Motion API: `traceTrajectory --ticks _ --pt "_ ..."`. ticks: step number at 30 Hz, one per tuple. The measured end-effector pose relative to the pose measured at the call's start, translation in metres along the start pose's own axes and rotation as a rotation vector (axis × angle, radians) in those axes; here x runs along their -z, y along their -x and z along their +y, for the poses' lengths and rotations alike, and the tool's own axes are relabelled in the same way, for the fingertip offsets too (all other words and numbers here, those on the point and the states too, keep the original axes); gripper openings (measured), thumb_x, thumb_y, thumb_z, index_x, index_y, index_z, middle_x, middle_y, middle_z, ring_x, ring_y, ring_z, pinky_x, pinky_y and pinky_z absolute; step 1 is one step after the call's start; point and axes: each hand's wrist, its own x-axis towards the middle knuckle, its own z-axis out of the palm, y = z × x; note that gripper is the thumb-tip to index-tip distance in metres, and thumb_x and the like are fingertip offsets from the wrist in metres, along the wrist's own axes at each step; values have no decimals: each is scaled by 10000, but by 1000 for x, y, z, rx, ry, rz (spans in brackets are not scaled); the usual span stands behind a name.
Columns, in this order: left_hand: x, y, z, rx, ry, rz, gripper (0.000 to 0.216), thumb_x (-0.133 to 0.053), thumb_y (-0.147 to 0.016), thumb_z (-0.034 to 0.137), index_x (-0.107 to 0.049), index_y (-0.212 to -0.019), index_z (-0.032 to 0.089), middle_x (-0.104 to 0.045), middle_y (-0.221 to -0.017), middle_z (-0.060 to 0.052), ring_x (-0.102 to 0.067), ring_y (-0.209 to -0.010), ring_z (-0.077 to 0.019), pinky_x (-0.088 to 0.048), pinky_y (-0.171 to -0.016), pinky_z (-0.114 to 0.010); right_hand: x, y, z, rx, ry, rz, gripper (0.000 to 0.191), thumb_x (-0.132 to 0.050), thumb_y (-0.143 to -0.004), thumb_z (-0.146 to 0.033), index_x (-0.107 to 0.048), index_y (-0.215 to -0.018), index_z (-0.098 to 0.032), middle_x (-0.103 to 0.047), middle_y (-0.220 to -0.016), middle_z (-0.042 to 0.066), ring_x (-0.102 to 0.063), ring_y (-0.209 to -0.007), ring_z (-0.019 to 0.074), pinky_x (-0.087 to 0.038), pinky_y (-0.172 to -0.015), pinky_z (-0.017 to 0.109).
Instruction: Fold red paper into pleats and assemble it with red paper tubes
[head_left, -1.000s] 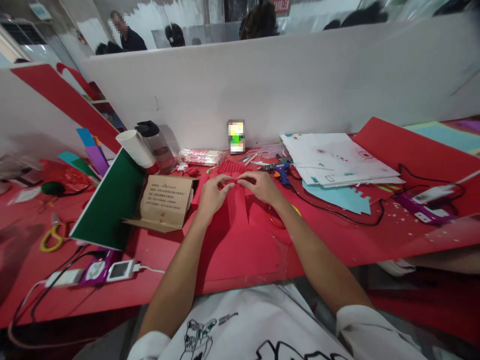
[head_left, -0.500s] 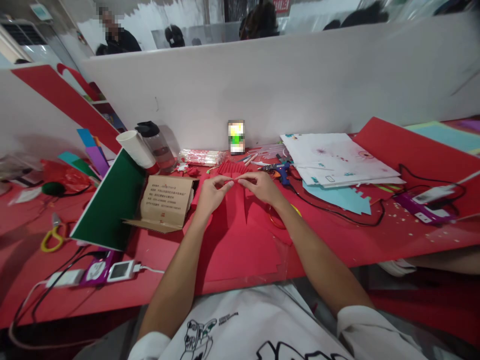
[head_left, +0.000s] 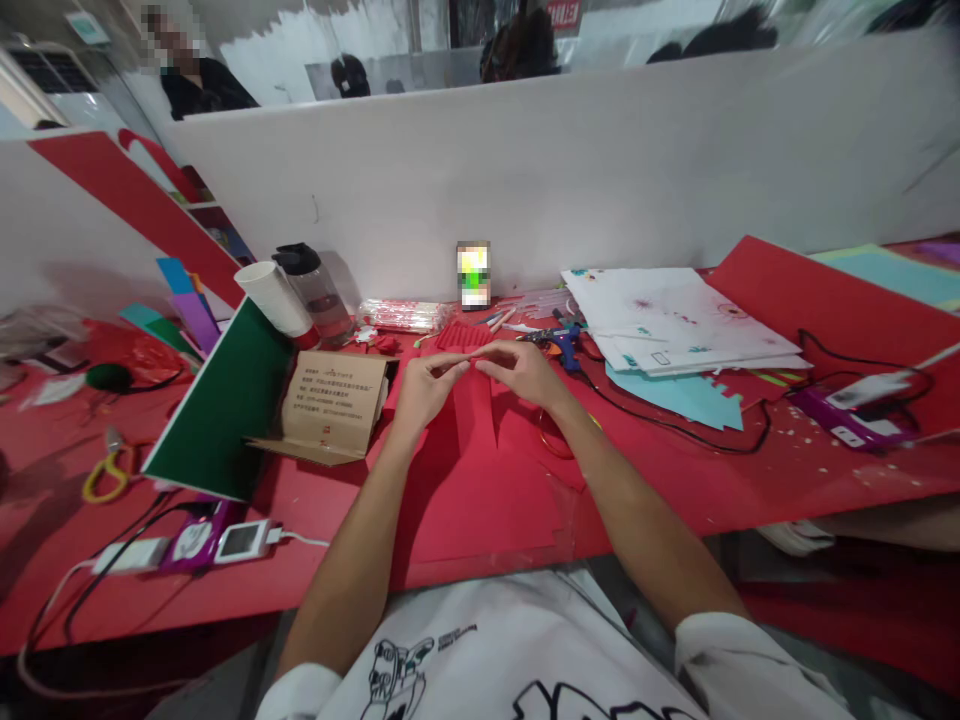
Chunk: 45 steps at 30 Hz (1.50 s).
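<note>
My left hand (head_left: 426, 392) and my right hand (head_left: 523, 372) meet over the middle of the table, fingertips almost touching. Thumb and fingers of each hand pinch the top edge of a red sheet of paper (head_left: 474, 415), which hangs down between them with upright creases. Just behind the fingers lies a pleated red paper piece (head_left: 466, 336). Under my wrists, more red paper (head_left: 480, 500) lies flat on the table. The held edge is partly covered by my fingers.
A cardboard box (head_left: 330, 405) and a green board (head_left: 221, 410) stand at left, near a bottle (head_left: 319, 295) and scissors (head_left: 111, 475). A phone (head_left: 473, 275) leans on the white partition (head_left: 465, 170). A blue glue gun (head_left: 564, 345) with its cord and white sheets (head_left: 675, 315) lie at right.
My hands hold nearly the same place, with fingers still pinching the red paper. The paper below them has shifted slightly. A person in the background has moved left.
</note>
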Motion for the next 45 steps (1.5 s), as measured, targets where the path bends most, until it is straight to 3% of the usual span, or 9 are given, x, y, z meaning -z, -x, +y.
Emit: traceTrajectory --ticks 14,36,45 --pt "-1 -1 -5 24 -44 -32 197 -657 -875 299 -790 -930 165 -798 -971 -79 -725 -900 -217 -533 -861 -335 -2 -1 5 -13 34 25 286 -661 -882 -455 -734 -888 -179 -761 -876 60 -687 -807 194 -527 -769 318" --pt "-5 1 -4 -3 -147 -65 127 -618 -877 217 -726 -879 148 -758 -859 -55 -667 -790 -164 -506 -750 -270 -11 0 11 -16 -9 -7 121 -675 -850 -307 -703 -880 -193 -741 -856 41 -692 -798 186 -533 -768 316" --pt "-3 0 -2 85 23 -29 162 -721 -808 302 -774 -852 155 -782 -841 -73 -712 -775 -193 -545 -751 -297 -4 -1 10 -53 -129 4 226 -755 -803 -397 -712 -877 -187 -740 -840 46 -687 -764 181 -544 -746 322"
